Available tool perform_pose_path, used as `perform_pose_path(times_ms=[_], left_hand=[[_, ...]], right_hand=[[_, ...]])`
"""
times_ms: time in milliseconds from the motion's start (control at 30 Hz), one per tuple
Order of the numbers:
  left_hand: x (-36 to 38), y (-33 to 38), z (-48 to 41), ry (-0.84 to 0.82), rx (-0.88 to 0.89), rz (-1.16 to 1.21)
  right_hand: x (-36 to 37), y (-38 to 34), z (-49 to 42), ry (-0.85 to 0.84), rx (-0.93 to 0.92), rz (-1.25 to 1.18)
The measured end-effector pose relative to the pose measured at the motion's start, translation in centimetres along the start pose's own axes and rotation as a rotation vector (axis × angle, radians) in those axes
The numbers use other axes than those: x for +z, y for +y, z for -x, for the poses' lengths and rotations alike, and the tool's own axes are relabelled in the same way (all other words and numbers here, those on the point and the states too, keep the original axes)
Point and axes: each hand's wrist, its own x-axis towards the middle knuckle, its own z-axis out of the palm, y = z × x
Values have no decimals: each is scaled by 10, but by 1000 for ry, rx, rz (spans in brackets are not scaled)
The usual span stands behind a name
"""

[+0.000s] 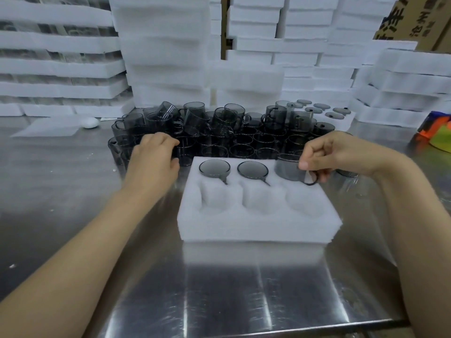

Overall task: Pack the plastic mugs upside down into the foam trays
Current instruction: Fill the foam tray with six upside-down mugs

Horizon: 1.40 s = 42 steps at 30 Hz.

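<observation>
- Nearest the camera: two bare forearms reach out over a steel table (219, 289), with a white foam tray (256, 223) lying between them.
- Right hand (336, 152): thumb and fingers pinch the handle of a smoky grey mug (288, 169).
- The held mug is base up at the tray's far right pocket. It stands higher than its neighbours; cannot tell whether it is seated.
- Just left of the grip, same far row: two seated mugs (214, 168) (252, 170), bases up and flush with the foam, handles in the slots.
- Nearer than the grip: three empty pockets (258, 200) form the tray's front row.
- Left hand (153, 157): well left of the grip, fingers curled at the edge of the loose mug pile (219, 128). Cannot tell whether it grasps one.
- The pile lies just beyond the grip, with mugs upright and tilted.
- Under the right wrist: one more mug (346, 172) beside the tray.
- Beyond and right of the grip: a filled tray (324, 113).
- Back wall: stacked foam trays (166, 45) and a cardboard box (415, 18).
</observation>
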Motion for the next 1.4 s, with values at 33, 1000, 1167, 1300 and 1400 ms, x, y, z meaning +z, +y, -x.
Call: perform_pose_path(times_ms=[33, 1000, 1167, 1300, 1400], left_hand=[[2, 3, 1, -4, 45, 12], [-20, 13, 4, 236, -184, -113], [-22, 28, 3, 355, 109, 193], [-19, 32, 3, 306, 235, 273], [-20, 34, 5, 314, 275, 307]], right_hand=[[0, 1, 0, -14, 18, -4], [7, 4, -6, -114, 134, 16], [6, 8, -7, -104, 112, 34], [6, 8, -7, -96, 94, 34], [6, 8, -7, -89, 91, 53]])
